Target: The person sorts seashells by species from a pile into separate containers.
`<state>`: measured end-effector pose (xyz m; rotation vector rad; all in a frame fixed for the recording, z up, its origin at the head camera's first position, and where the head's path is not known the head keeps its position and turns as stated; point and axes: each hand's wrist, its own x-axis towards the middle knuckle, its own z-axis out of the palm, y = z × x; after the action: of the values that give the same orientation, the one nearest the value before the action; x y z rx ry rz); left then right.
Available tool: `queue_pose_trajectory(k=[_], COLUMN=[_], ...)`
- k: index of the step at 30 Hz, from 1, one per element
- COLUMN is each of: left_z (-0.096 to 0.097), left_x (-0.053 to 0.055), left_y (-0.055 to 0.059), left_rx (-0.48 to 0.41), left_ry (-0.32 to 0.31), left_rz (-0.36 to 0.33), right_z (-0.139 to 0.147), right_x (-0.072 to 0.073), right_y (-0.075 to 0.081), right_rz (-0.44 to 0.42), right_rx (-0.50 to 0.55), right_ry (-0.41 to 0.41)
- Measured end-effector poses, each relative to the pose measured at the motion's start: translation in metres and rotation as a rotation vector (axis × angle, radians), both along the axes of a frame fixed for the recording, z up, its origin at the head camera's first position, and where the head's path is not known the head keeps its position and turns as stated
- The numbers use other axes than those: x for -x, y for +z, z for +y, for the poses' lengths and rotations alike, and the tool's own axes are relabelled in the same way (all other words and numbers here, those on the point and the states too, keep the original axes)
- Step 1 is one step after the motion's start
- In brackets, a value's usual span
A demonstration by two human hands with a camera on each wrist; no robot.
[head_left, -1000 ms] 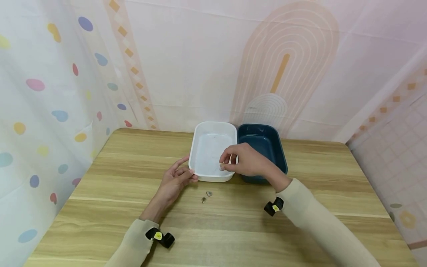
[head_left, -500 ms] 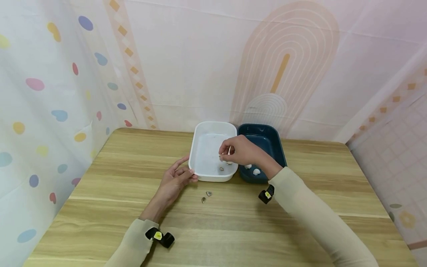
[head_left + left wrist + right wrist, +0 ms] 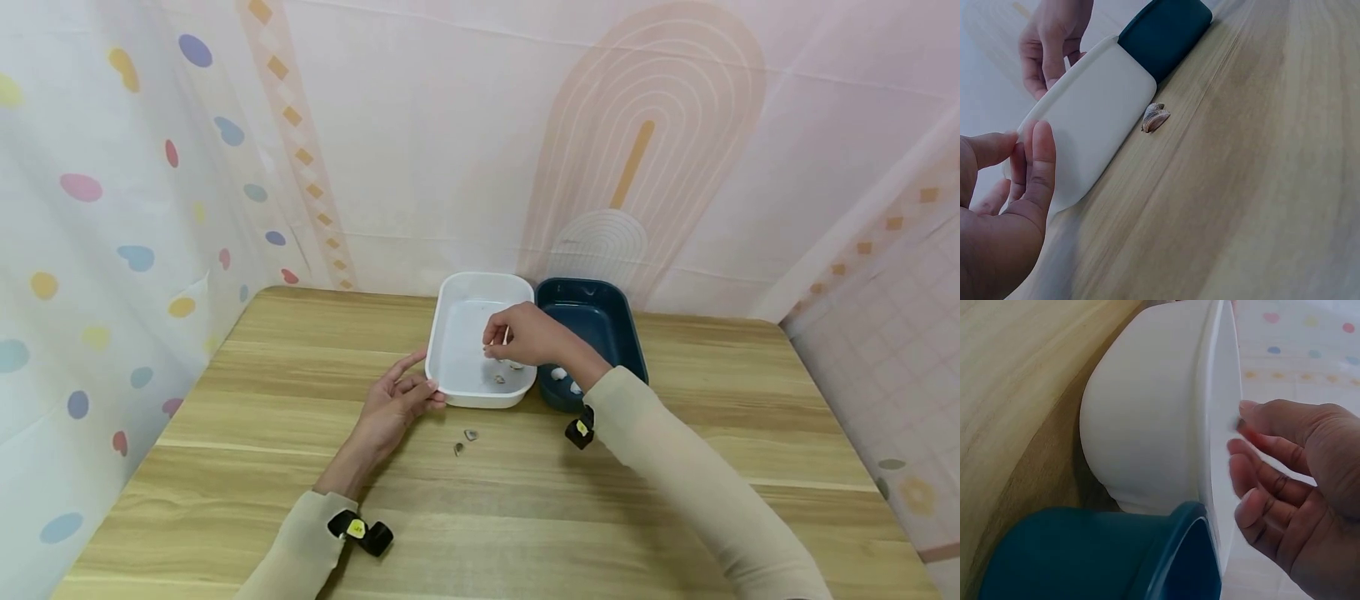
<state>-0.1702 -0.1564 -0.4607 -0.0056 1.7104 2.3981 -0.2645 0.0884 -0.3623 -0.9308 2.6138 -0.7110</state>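
Observation:
My left hand [image 3: 393,412] grips the near left corner of a white tray [image 3: 480,401], thumb at the rim and fingers against the outer wall, as the left wrist view also shows. Over the inside of this tray, my right hand [image 3: 517,333] pinches a small object with a dark spot [image 3: 1239,424] between thumb and index finger; its kind is mostly hidden by the fingertips. Below that hand, small brownish shells [image 3: 499,379] lie on the tray floor. Two more shells [image 3: 471,435] lie on the table in front of the tray.
A dark blue tray [image 3: 637,354] stands right against the white one, holding white shells [image 3: 558,374] partly covered by the right forearm. Both trays are on a wooden table [image 3: 337,333], near its back edge by a patterned curtain [image 3: 420,150].
My right hand has moved away from me and slightly left over the white tray, uncovering shells in both trays. The left hand keeps its grip on the corner.

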Motion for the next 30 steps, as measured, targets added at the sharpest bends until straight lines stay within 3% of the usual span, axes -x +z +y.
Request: queue_pose_trajectory(k=[6, 10, 16, 30], left_z=[0.001, 0.001, 0.002, 0.001], left_x=[-0.001, -0.001, -0.002, -0.001], left_y=[0.0, 0.0, 0.001, 0.0], left_rx=[-0.002, 0.001, 0.003, 0.013], left_ry=[-0.005, -0.008, -0.01, -0.02], left_rz=[-0.005, 0.0, 0.003, 0.006], right_z=[0.003, 0.01, 0.02, 0.024], right_x=[-0.003, -0.011, -0.028, -0.073], right_y=[0.002, 0.005, 0.005, -0.005], right_rz=[-0.012, -0.018, -0.006, -0.005], right_rx=[-0.059, -0.04, 0.008, 0.162], right_ry=[-0.019, -0.034, -0.036, 0.04])
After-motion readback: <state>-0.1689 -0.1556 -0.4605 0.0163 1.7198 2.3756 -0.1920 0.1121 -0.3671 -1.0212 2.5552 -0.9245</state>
